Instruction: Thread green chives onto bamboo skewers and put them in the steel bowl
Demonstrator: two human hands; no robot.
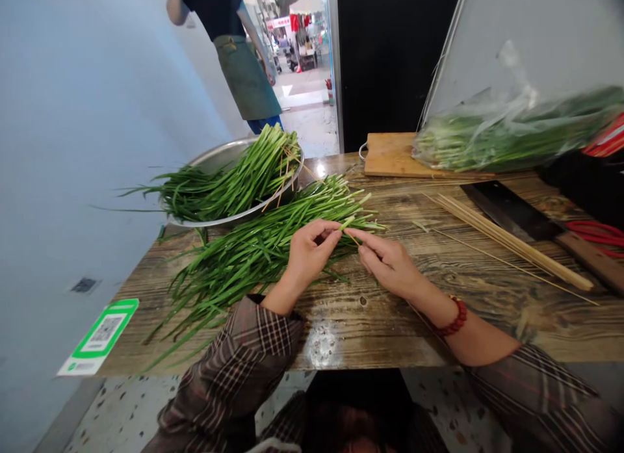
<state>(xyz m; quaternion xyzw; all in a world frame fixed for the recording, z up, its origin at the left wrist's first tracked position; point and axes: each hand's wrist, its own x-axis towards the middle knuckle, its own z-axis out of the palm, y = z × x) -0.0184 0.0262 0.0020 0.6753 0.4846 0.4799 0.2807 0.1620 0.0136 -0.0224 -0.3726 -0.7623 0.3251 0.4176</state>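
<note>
Green stem point(347, 223): we pinched it in left hand point(314, 246), gripped stick point(353, 238) in right hand point(390, 263), at edge of loose pile point(238, 251)! Batch point(234, 183) with sticks in bowl point(221, 156) looked done; loose pile remained, spare sticks point(511, 240) lay rightward.

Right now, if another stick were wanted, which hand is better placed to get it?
Likely the right hand, once free: the bundle of sticks lies on that side, nearer to it than to the left hand, which is beside the green stalks.
</note>
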